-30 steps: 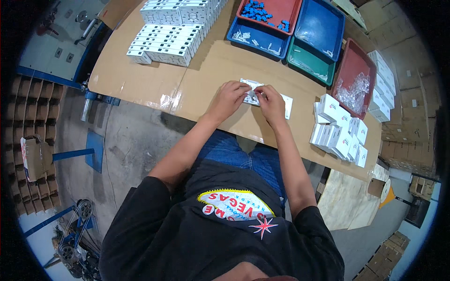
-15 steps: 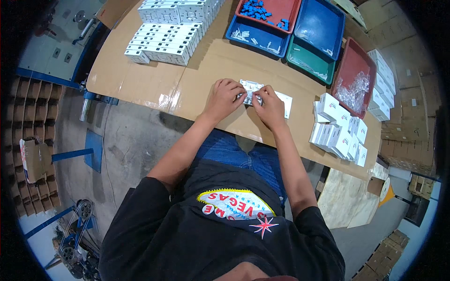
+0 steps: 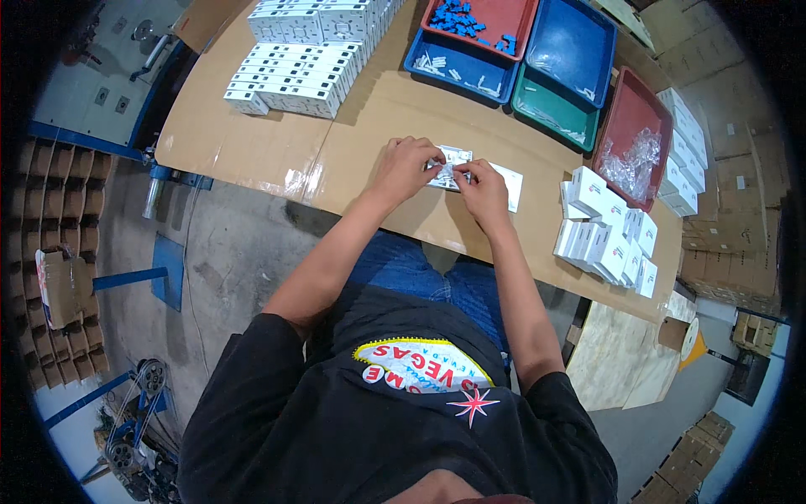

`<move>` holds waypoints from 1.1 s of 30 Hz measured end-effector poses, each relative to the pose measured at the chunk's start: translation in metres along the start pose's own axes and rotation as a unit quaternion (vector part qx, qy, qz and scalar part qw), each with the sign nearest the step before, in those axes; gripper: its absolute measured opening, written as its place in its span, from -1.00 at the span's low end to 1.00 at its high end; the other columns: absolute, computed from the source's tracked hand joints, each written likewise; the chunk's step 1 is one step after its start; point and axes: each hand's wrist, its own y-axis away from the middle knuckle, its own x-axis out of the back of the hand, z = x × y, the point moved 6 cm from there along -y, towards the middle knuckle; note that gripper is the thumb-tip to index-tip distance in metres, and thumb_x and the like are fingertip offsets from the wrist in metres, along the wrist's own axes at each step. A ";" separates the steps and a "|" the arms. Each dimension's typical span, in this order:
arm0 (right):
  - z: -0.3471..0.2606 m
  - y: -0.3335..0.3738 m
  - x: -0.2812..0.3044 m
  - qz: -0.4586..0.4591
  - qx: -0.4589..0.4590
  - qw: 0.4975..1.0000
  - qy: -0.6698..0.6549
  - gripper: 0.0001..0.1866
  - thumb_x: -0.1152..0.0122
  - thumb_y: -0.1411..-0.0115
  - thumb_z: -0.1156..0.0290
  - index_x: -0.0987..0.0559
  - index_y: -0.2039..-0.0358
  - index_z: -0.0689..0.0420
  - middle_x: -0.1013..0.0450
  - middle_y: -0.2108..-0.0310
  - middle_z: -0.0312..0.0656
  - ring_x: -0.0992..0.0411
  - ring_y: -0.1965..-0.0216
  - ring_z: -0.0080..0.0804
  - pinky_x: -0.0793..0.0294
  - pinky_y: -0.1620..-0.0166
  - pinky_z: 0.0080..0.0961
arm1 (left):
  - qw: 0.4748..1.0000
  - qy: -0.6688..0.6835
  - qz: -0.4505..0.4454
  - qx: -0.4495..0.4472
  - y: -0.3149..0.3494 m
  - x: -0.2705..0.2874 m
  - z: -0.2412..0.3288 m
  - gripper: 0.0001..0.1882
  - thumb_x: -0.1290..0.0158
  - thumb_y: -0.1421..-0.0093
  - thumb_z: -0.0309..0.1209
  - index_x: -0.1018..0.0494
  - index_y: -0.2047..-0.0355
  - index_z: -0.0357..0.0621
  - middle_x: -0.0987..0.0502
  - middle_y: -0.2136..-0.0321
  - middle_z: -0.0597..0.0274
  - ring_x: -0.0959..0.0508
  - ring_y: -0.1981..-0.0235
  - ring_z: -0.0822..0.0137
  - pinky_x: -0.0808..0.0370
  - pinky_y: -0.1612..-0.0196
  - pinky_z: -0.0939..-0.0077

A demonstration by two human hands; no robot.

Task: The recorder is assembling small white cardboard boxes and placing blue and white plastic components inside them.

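An open white tray-like piece (image 3: 456,155) with small pale parts in it lies on the cardboard-covered table in front of me. My left hand (image 3: 405,171) reaches its left side, thumb and fingers bent together at the edge. From the right, my right hand (image 3: 484,193) pinches thumb and forefinger over the tray's near right corner. Whatever small part either hand has between its fingertips is too small to make out. Just beyond my right hand, a flat white box part (image 3: 510,186) rests on the table, partly covered by that hand.
Stacked white boxes (image 3: 294,80) stand at the far left. Several bins are at the back: a red one (image 3: 512,21) with blue pieces, a blue one (image 3: 457,80), a green one (image 3: 546,126), and a red one (image 3: 617,101) with clear bags. White boxes (image 3: 609,227) pile up at right.
My left fingers have shifted slightly up along the tray's left side. My right fingertips have moved a little down and left, showing more of the tray.
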 end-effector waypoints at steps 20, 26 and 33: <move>-0.022 0.014 0.003 -0.035 0.136 0.979 0.146 -0.79 -0.27 -0.18 0.35 -0.69 0.20 0.14 -0.53 0.10 -0.19 -0.61 0.37 -0.09 -0.61 0.28 -0.16 | 0.993 -0.061 0.026 -0.094 0.019 -0.004 0.019 -0.76 -0.23 -0.11 -0.38 -0.65 0.18 -0.06 -0.57 0.13 0.26 -0.54 0.05 0.18 -0.40 -0.10 0.16; -0.022 0.015 0.002 -0.020 0.145 0.977 0.157 -0.74 -0.28 -0.17 0.32 -0.70 0.15 0.11 -0.57 0.11 -0.20 -0.62 0.37 -0.10 -0.63 0.27 -0.18 | 0.991 -0.092 0.041 -0.088 0.030 -0.002 0.015 -0.70 -0.23 -0.13 -0.33 -0.63 0.11 -0.03 -0.58 0.00 0.25 -0.53 -0.04 0.17 -0.36 -0.17 0.15; -0.027 0.017 -0.002 -0.034 0.128 0.975 0.177 -0.75 -0.24 -0.22 0.30 -0.69 0.16 0.12 -0.56 0.14 -0.16 -0.62 0.37 -0.05 -0.63 0.27 -0.14 | 0.991 -0.094 0.041 -0.084 0.035 -0.004 0.019 -0.67 -0.23 -0.15 -0.29 -0.62 0.06 -0.05 -0.55 -0.06 0.23 -0.49 -0.10 0.17 -0.34 -0.20 0.16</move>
